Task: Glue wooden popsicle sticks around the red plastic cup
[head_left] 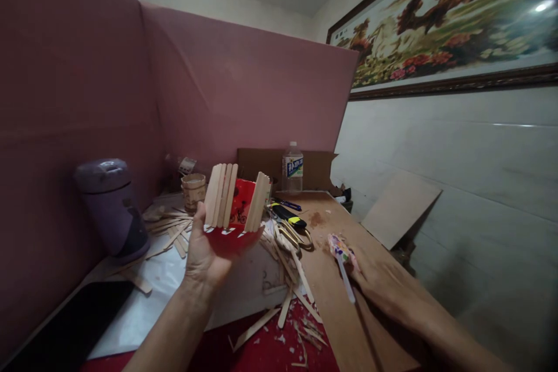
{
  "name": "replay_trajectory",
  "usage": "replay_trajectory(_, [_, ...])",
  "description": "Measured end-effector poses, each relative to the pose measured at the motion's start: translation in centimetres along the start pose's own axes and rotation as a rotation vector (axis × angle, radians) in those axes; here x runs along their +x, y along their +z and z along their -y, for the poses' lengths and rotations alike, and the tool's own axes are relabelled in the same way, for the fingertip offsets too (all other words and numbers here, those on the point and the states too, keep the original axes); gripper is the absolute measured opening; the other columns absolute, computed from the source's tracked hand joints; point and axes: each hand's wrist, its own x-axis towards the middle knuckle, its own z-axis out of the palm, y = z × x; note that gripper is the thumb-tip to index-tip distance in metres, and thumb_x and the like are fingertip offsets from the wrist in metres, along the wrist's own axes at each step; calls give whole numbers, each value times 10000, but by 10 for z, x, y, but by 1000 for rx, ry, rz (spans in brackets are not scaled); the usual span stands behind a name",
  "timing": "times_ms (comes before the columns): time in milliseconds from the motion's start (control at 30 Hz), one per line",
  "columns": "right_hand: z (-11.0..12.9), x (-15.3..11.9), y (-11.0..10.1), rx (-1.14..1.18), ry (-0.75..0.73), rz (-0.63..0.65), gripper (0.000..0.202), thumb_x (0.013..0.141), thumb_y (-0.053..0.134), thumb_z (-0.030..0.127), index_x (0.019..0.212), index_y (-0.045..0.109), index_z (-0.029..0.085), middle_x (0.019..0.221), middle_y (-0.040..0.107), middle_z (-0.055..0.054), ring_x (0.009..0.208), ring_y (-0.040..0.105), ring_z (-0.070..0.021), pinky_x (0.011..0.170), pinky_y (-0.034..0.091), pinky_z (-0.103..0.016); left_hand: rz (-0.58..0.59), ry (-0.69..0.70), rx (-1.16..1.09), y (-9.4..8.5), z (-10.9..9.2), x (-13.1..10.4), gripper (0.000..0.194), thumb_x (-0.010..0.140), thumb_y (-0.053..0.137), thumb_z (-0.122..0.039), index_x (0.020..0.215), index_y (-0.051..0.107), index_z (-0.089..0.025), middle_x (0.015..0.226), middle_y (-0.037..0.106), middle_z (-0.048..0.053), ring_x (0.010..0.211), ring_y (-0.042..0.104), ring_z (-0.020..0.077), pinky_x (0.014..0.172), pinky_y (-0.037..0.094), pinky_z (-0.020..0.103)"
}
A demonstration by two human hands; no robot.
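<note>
My left hand (pixel 208 258) holds up a red printed container (pixel 242 200), palm under it and thumb at its left side. Wooden craft sticks (pixel 224 195) stand side by side on the container's left part, and more craft sticks (pixel 258 202) cover its right part. Bare red with a bicycle print shows between the two groups. Low over the cardboard at the right, my right hand (pixel 354 264) is closed around a flower-patterned glue gun (pixel 338 244). A pale translucent glue stick (pixel 346 285) juts from it toward me. Most of the right fingers are hidden.
Scissors (pixel 300 235) and a yellow-black cutter (pixel 288 216) lie behind loose sticks (pixel 299 270). A purple tumbler (pixel 114 209), a small wooden cup (pixel 193 192) and a dark flat panel (pixel 74 319) are at left. A plastic bottle (pixel 292 168) stands at the back.
</note>
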Motion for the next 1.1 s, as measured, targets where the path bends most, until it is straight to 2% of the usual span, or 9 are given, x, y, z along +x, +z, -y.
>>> replay_trajectory(100, [1,-9,9,-7,30,142,500,913,288,322,1301,546,143,1200,654,-175,1074,632,-302,874,503,-423,5,50,13,0,-8,2,520,779,596,-500,1187,575,-178,1140,631,191,1112,555,436,830,470,683])
replay_trajectory(167, [6,-9,6,-49,23,153,490,910,312,319,1300,538,125,1197,640,-197,1075,618,-318,873,492,-440,2,66,19,1,-13,2,542,764,598,-521,1173,577,-166,1182,612,201,1139,531,449,822,487,666])
replay_trajectory(300, [30,3,-20,-189,-113,137,367,863,432,253,1130,632,102,1090,640,-222,980,601,-342,831,461,-458,-13,120,13,3,-21,2,546,764,579,-538,1178,572,-182,1187,612,199,1130,535,445,767,510,658])
replay_trajectory(433, [76,35,-33,-72,-302,103,269,893,391,174,903,659,174,948,669,-116,852,602,-221,759,436,-326,20,144,-1,1,-24,4,517,772,565,-550,1157,583,-205,1142,636,184,1132,538,434,775,501,659])
replay_trajectory(567, [126,78,-9,-51,-402,244,166,845,502,166,802,661,189,869,688,-58,784,610,-180,668,409,-274,43,154,-20,-2,-25,5,507,770,575,-542,1160,586,-218,1097,656,160,1120,557,405,821,481,659])
replay_trajectory(633, [147,98,9,-59,-412,284,124,795,577,141,858,673,189,948,692,-65,871,623,-199,699,423,-277,26,165,-19,-2,-26,5,510,771,574,-538,1156,592,-205,1091,661,161,1082,579,401,809,487,658])
replay_trajectory(733, [168,119,31,-84,-380,363,137,861,597,238,952,665,161,994,677,-83,904,635,-213,740,478,-316,1,168,-10,-1,-28,4,524,775,569,-540,1154,600,-179,1088,663,170,1021,611,393,766,516,632])
replay_trajectory(900, [175,130,44,-99,-317,460,297,906,588,326,1157,578,168,1152,609,-74,987,620,-211,823,526,-405,-7,164,-18,-2,-29,6,540,777,567,-543,1178,594,-181,1128,651,171,1007,618,377,742,537,597])
replay_trajectory(1100, [160,128,20,-18,-267,501,256,912,574,336,1079,612,146,1070,639,-54,897,636,-189,763,540,-370,-32,144,-25,-6,-29,8,551,764,566,-550,1161,597,-168,1170,624,188,1047,581,412,726,531,624])
